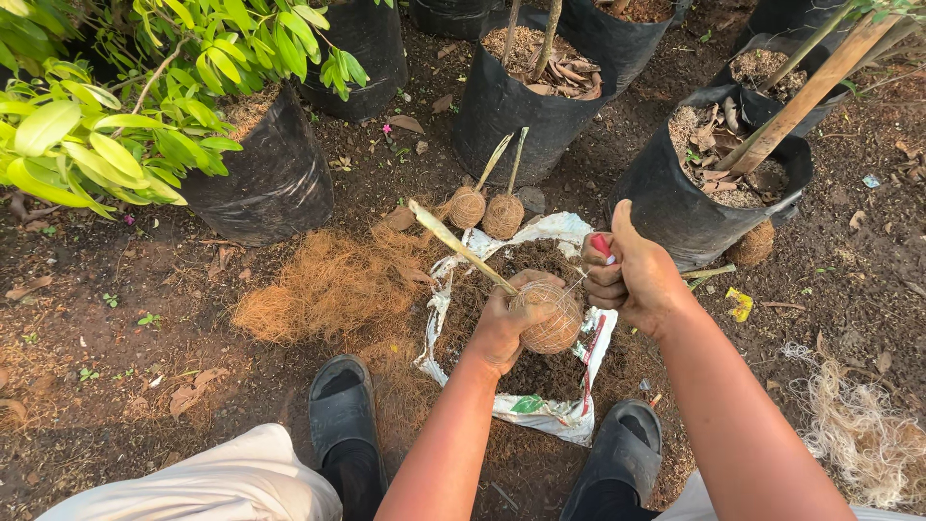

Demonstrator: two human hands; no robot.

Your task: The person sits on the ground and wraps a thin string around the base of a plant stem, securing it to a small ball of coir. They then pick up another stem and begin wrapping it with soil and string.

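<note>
Left hand cups the fibre ball with its stick slanting away; right hand, fisted just beside, pinches a red-handled tool. Best keep the string taut, ball steady.

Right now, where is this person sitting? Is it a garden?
Probably an outdoor plant nursery. Black grow bags of soil with young trees stand on bare dirt, a pile of coconut fibre lies nearby, and the left hand holds a fibre-wrapped cutting ball.
</note>
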